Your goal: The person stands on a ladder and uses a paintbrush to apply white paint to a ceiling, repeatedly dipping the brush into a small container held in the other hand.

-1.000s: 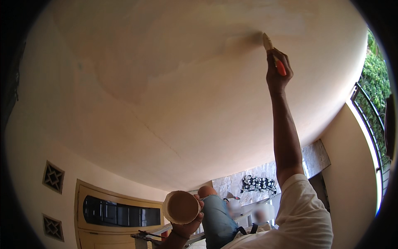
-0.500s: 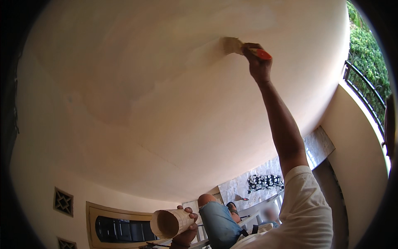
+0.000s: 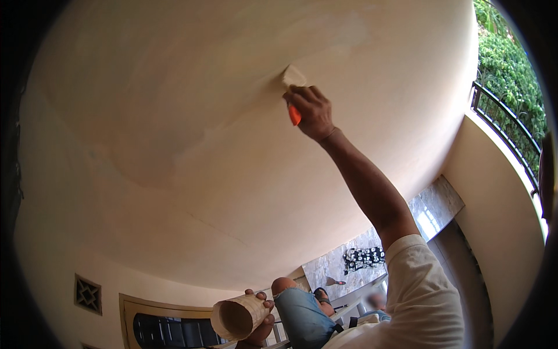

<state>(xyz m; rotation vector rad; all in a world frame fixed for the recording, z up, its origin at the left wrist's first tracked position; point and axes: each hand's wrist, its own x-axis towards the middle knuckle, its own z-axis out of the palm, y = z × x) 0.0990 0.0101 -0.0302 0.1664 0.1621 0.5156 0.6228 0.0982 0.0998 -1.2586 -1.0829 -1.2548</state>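
Observation:
My right hand (image 3: 314,110) is raised and closed around a wide paintbrush (image 3: 294,75). The orange end of its handle points back down past my fingers. Its pale, paint-coated bristles rest on the cream plaster surface (image 3: 232,145), which fills most of the picture overhead. Low down, my left hand (image 3: 263,326) grips a cream-coloured cylindrical container (image 3: 239,316) from its right side. The container is tilted, with its round mouth facing the camera and its inside shaded; I cannot tell how much paint it holds.
Ladder parts (image 3: 360,295) show beside my bent knee (image 3: 299,308). A black-and-white cloth (image 3: 363,258) and a second brush (image 3: 335,281) lie on the marble-patterned floor (image 3: 319,267) below. Another person (image 3: 376,301) is at lower right. A railing (image 3: 505,122) edges the parapet.
My right hand has swept the brush left and slightly down, and the wrist has turned so the bristles point up. My left hand still holds the container, nearly in place.

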